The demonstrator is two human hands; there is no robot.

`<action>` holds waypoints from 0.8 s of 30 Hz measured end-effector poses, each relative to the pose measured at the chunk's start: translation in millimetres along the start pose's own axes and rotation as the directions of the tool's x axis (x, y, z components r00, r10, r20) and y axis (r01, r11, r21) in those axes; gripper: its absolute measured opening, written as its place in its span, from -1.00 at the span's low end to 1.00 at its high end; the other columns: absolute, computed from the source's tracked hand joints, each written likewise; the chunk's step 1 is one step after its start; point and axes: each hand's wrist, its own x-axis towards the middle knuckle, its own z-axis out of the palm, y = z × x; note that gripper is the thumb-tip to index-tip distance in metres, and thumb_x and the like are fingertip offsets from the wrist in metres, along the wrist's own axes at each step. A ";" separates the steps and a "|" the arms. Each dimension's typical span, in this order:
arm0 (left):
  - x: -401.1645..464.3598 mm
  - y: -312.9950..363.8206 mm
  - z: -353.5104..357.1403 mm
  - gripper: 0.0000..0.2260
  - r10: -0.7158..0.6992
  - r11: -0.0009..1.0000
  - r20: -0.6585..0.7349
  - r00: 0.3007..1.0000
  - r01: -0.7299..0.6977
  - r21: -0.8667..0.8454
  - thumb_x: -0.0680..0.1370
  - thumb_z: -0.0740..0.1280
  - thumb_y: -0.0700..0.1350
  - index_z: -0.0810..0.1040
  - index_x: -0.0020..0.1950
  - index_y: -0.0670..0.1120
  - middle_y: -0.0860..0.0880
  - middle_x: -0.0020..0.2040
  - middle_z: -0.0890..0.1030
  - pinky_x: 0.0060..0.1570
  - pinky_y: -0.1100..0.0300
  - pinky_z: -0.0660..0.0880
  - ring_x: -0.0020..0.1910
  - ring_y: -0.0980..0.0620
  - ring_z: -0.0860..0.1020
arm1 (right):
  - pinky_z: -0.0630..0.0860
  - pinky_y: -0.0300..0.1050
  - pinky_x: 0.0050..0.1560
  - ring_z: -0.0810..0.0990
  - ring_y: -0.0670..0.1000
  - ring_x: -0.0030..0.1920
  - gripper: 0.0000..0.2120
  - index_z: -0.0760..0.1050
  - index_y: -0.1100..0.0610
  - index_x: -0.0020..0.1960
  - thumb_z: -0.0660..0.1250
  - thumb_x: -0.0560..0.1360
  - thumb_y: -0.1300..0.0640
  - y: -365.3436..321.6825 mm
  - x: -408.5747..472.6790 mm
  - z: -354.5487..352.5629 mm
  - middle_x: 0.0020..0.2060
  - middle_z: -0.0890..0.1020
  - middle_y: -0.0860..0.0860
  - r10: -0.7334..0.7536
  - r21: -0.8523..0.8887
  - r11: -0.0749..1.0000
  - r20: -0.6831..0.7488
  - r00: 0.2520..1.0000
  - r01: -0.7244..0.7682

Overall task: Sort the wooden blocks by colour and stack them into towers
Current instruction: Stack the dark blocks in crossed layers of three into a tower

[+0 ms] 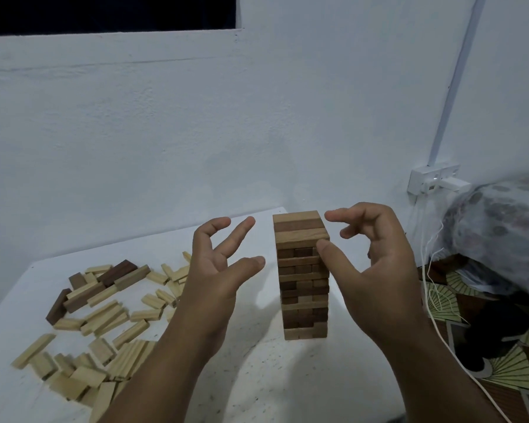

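Tower [303, 279] of mixed brown blocks

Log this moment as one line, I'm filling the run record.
stage: tower check | left hand: open, beside tower, apart | right hand: open, thumb at tower's upper edge | loose blocks: scattered left on table

Dim, bluish light (soft shadows); wide-angle bending at edges.

The right hand's thumb [329, 254] covers part of the tall brown wooden block tower [303, 279]; the left forearm [153, 370] hides several pale wooden blocks [74, 377] near the white table's [257, 386] front edge.
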 end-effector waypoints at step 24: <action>-55.2 -28.7 -250.3 -0.79 0.014 0.829 -0.350 0.937 0.186 0.528 0.50 0.37 -0.22 0.52 0.00 0.09 0.18 0.05 0.58 -0.26 0.46 0.41 -0.06 0.33 0.51 | 0.51 -0.01 0.16 0.48 -0.12 0.06 -0.76 0.43 -0.22 0.05 0.36 0.50 0.09 -3.4 -58.4 245.3 0.02 0.54 -0.27 -0.039 -0.097 0.984 0.696 0.717 0.148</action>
